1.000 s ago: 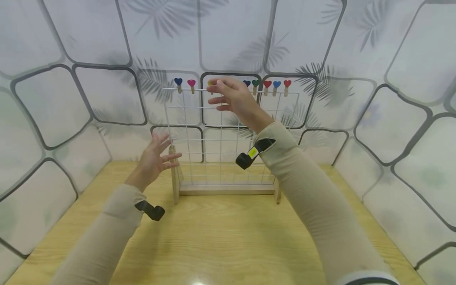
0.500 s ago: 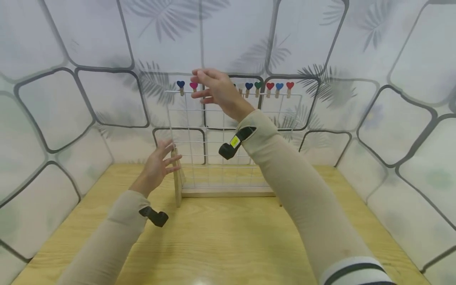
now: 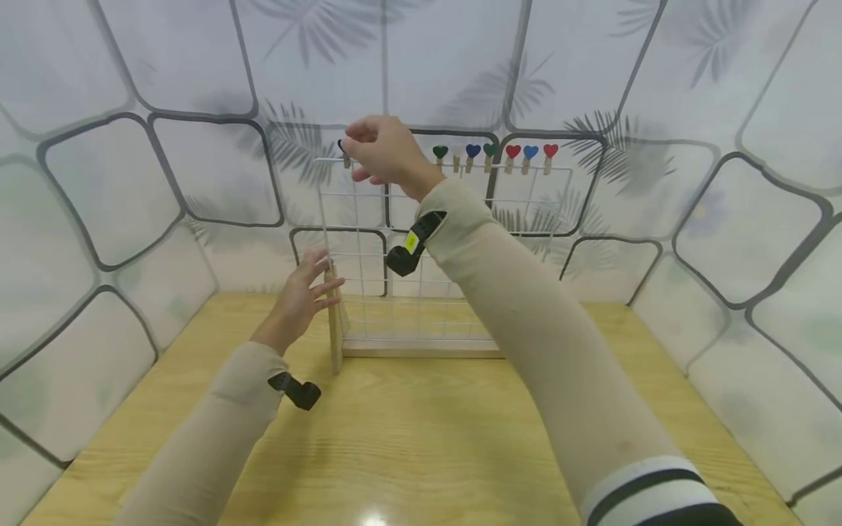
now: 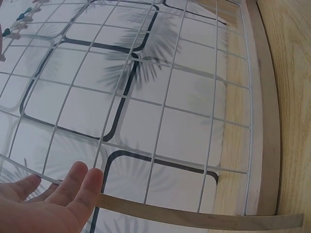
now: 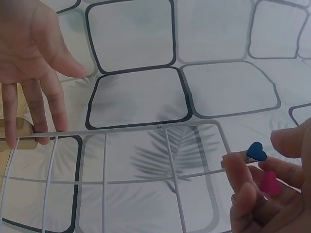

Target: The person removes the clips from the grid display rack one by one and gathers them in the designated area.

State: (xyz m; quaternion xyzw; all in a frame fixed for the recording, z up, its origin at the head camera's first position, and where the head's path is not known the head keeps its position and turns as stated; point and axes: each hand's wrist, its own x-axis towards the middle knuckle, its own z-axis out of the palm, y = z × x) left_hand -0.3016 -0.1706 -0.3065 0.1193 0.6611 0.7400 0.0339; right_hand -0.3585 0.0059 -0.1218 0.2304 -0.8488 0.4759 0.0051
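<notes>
A white wire grid rack stands on a wooden base [image 3: 421,349], with heart-topped clothespins along its top wire. My right hand [image 3: 388,152] is at the rack's upper left, around a dark blue heart clothespin [image 5: 256,152]. In the right wrist view its thumb stands slightly apart from the blue heart. A pink heart clothespin [image 5: 270,183] shows between the same hand's fingers. My left hand [image 3: 294,301] is at the rack's left wooden post [image 3: 335,329], fingers loosely spread at the grid's side wire and holding nothing.
Farther right on the top wire sit a green heart clothespin [image 3: 440,152], a blue one [image 3: 473,150], a red one [image 3: 513,151] and several others. The rack stands on a wood-grain table [image 3: 375,438]. Patterned walls [image 3: 447,66] close in behind and on both sides.
My right hand has moved left along the top wire, past the pink clothespin to the blue one at the left end. The left hand has stayed beside the left post.
</notes>
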